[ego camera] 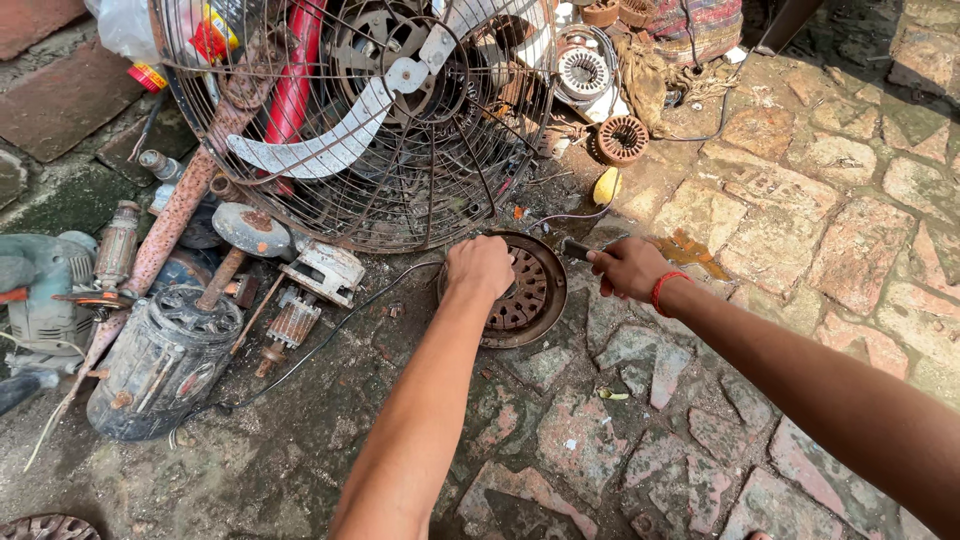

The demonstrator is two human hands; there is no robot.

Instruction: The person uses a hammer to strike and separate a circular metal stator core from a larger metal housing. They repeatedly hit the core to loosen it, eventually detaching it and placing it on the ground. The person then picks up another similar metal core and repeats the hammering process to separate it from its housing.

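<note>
Stone floor w/ junk. My left hand presses the round rusty metal motor plate; right hand grips a dark tool handle. I think I'm prying now; next needs steady push.

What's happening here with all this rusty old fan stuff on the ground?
A person is crouched over a round rusty motor housing lying on the stone paving. The left hand presses down on it, while the right hand grips a dark-handled tool at its rim. A caged fan stands just behind.
</note>
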